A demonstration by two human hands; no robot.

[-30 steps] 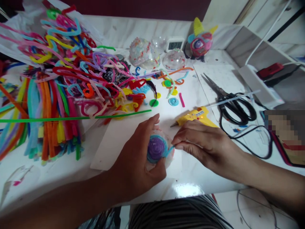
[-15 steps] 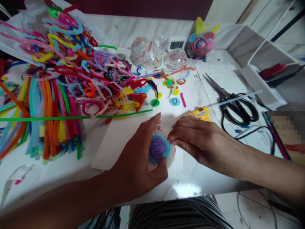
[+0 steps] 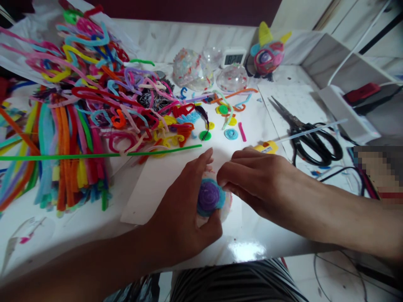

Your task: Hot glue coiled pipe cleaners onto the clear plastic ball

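Note:
My left hand (image 3: pixel 184 209) is wrapped round a clear ball (image 3: pixel 224 207) that carries a purple spiral ringed in blue pipe cleaner (image 3: pixel 209 196). The thumb sits below the spiral and the fingers reach over its top. My right hand (image 3: pixel 255 178) presses pinched fingertips against the blue ring at the spiral's upper right edge. Both hands rest over a white card (image 3: pixel 151 184) on the glossy white table (image 3: pixel 78 226). Whatever the right fingertips pinch is hidden.
A large heap of coloured pipe cleaners (image 3: pixel 78 105) fills the left. A yellow glue gun (image 3: pixel 267 147) lies just behind my right hand, with black scissors (image 3: pixel 307 134) and cables to the right. Clear balls (image 3: pixel 192 69), a small clock (image 3: pixel 234 58) and a finished toy (image 3: pixel 267 52) stand at the back.
My right hand has slid left along the top of the blue ring, laying its loose end down against the spiral. It now hides most of the glue gun. My left hand has held still.

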